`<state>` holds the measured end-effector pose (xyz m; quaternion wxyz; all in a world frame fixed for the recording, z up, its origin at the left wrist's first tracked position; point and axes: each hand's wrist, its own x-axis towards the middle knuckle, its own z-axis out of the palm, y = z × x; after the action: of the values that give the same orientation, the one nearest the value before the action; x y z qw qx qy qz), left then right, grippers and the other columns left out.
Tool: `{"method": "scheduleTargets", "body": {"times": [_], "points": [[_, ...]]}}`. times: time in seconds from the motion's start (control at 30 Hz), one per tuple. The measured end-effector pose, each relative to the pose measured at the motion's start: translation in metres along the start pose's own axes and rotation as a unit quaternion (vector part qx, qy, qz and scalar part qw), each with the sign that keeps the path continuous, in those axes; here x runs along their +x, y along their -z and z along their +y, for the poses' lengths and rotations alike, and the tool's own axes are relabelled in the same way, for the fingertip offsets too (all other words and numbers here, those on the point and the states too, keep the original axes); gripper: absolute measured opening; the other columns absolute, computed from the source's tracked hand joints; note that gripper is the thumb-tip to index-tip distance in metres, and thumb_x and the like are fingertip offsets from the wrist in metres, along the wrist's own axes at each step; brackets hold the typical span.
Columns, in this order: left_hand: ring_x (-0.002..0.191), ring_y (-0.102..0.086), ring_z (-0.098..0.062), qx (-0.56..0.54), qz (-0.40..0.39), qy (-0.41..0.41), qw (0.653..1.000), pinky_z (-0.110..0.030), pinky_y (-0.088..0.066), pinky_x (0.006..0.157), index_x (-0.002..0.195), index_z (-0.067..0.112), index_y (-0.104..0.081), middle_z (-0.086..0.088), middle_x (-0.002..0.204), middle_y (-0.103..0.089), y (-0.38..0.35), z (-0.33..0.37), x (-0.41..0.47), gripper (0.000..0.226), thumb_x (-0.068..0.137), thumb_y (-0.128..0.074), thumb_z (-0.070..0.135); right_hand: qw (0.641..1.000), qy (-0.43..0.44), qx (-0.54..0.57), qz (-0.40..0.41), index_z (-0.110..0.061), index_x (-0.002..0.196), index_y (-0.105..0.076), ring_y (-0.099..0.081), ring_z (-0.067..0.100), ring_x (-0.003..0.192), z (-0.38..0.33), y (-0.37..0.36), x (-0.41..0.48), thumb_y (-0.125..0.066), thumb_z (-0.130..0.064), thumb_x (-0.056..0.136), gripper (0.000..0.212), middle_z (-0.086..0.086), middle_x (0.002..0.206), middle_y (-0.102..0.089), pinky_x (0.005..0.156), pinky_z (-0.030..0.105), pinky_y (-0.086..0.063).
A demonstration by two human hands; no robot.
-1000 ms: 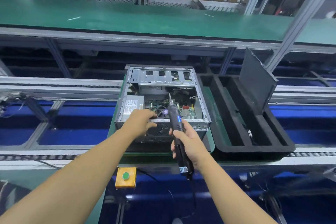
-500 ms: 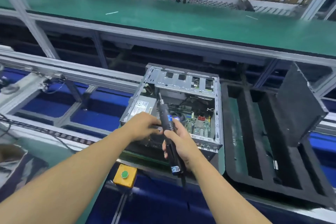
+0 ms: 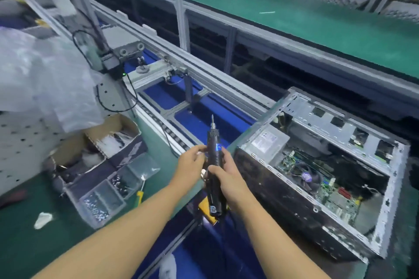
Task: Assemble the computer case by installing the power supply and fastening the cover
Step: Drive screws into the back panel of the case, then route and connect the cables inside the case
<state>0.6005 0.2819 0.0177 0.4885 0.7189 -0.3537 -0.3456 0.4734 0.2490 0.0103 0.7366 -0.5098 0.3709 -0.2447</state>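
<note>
The open computer case (image 3: 260, 174) lies on its side at the right, its motherboard and fan exposed. The grey power supply (image 3: 266, 142) sits in its near left corner. My right hand (image 3: 226, 179) grips a black electric screwdriver (image 3: 214, 158), bit pointing up, left of the case. My left hand (image 3: 190, 163) touches the screwdriver's upper body with its fingertips. Both hands are off the case.
A clear compartment box of screws (image 3: 102, 197) and a cardboard box (image 3: 95, 145) sit on the green bench at the left. A yellow-handled screwdriver (image 3: 140, 190) lies beside them. Plastic wrap (image 3: 40, 75) hangs upper left. The conveyor rails (image 3: 181, 102) run diagonally behind.
My head turned left, so the case shifted right in view. My left hand left the case edge and came to the screwdriver. The screwdriver moved out of the case to its left.
</note>
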Motion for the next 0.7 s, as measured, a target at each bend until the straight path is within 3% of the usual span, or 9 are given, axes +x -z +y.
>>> {"method": "scheduleTargets", "body": {"times": [0.07, 0.13, 0.2, 0.27, 0.33, 0.4, 0.47, 0.57, 0.7], "points": [[0.068, -0.06, -0.015, -0.108, -0.019, 0.1, 0.989, -0.023, -0.05, 0.055, 0.105, 0.013, -0.069, -0.012, 0.088, -0.066, 0.023, -0.012, 0.004, 0.032, 0.096, -0.04, 0.004, 0.999, -0.01, -0.036, -0.001, -0.034, 0.139, -0.049, -0.07, 0.018, 0.097, 0.012, -0.027, 0.024, -0.06, -0.021, 0.084, 0.057, 0.004, 0.115, -0.069, 0.091, 0.038, -0.057], [0.068, -0.058, -0.016, -0.16, -0.036, 0.172, 0.971, -0.021, -0.046, 0.053, 0.103, 0.015, -0.07, -0.007, 0.088, -0.064, 0.041, -0.025, 0.007, 0.031, 0.097, -0.04, 0.014, 0.999, -0.033, -0.042, -0.004, -0.029, 0.135, -0.05, -0.07, 0.024, 0.11, 0.028, -0.05, 0.047, -0.06, -0.017, 0.094, 0.044, 0.006, 0.121, -0.068, 0.101, 0.046, -0.055], [0.068, -0.057, -0.014, -0.108, -0.04, 0.196, 0.974, -0.022, -0.045, 0.059, 0.091, 0.023, -0.069, -0.001, 0.081, -0.064, 0.056, -0.043, 0.017, 0.029, 0.097, -0.041, 0.021, 0.997, -0.068, -0.02, 0.004, -0.026, 0.124, -0.053, -0.071, 0.03, 0.106, 0.048, -0.071, 0.07, -0.058, -0.009, 0.099, 0.031, 0.011, 0.114, -0.069, 0.098, 0.054, -0.057], [0.067, -0.059, -0.009, -0.053, -0.034, 0.197, 0.978, -0.021, -0.044, 0.06, 0.086, 0.028, -0.07, 0.005, 0.077, -0.067, 0.07, -0.062, 0.028, 0.032, 0.098, -0.042, 0.018, 0.994, -0.105, -0.006, 0.027, -0.024, 0.119, -0.053, -0.072, 0.032, 0.102, 0.068, -0.087, 0.092, -0.057, -0.003, 0.099, 0.03, 0.015, 0.112, -0.069, 0.089, 0.049, -0.061], [0.073, -0.061, -0.007, -0.047, -0.027, 0.219, 0.974, -0.021, -0.046, 0.062, 0.093, 0.03, -0.069, 0.005, 0.087, -0.069, 0.081, -0.085, 0.04, 0.03, 0.1, -0.045, 0.013, 0.989, -0.14, -0.02, 0.048, -0.021, 0.121, -0.052, -0.072, 0.032, 0.101, 0.089, -0.1, 0.113, -0.056, 0.001, 0.096, 0.033, 0.019, 0.114, -0.069, 0.082, 0.044, -0.062], [0.078, -0.061, -0.006, -0.037, -0.042, 0.248, 0.967, -0.018, -0.048, 0.062, 0.093, 0.03, -0.067, 0.004, 0.092, -0.069, 0.091, -0.108, 0.052, 0.03, 0.099, -0.046, 0.009, 0.981, -0.171, -0.054, 0.069, -0.018, 0.116, -0.05, -0.069, 0.036, 0.106, 0.112, -0.113, 0.131, -0.055, 0.003, 0.094, 0.031, 0.023, 0.117, -0.066, 0.089, 0.047, -0.06], [0.079, -0.061, -0.006, -0.013, -0.067, 0.268, 0.961, -0.012, -0.046, 0.058, 0.102, 0.029, -0.068, 0.004, 0.093, -0.069, 0.097, -0.131, 0.062, 0.031, 0.097, -0.048, 0.006, 0.97, -0.205, -0.097, 0.083, -0.022, 0.106, -0.048, -0.066, 0.034, 0.104, 0.132, -0.123, 0.141, -0.056, 0.001, 0.094, 0.027, 0.022, 0.115, -0.065, 0.092, 0.045, -0.057], [0.087, -0.062, -0.014, 0.019, -0.088, 0.302, 0.949, -0.017, -0.044, 0.062, 0.116, 0.02, -0.07, -0.004, 0.102, -0.071, 0.1, -0.16, 0.075, 0.03, 0.096, -0.051, 0.008, 0.947, -0.232, -0.203, 0.092, -0.021, 0.107, -0.05, -0.066, 0.032, 0.103, 0.157, -0.13, 0.155, -0.062, -0.01, 0.093, 0.021, 0.015, 0.111, -0.066, 0.093, 0.044, -0.055], [0.086, -0.066, -0.01, 0.074, -0.11, 0.305, 0.943, -0.019, -0.049, 0.067, 0.104, 0.027, -0.073, 0.007, 0.094, -0.073, 0.104, -0.183, 0.089, 0.023, 0.092, -0.054, 0.02, 0.916, -0.252, -0.285, 0.125, -0.017, 0.106, -0.05, -0.061, 0.026, 0.096, 0.166, -0.14, 0.172, -0.057, -0.015, 0.095, 0.013, 0.009, 0.108, -0.064, 0.082, 0.035, -0.049]]}}
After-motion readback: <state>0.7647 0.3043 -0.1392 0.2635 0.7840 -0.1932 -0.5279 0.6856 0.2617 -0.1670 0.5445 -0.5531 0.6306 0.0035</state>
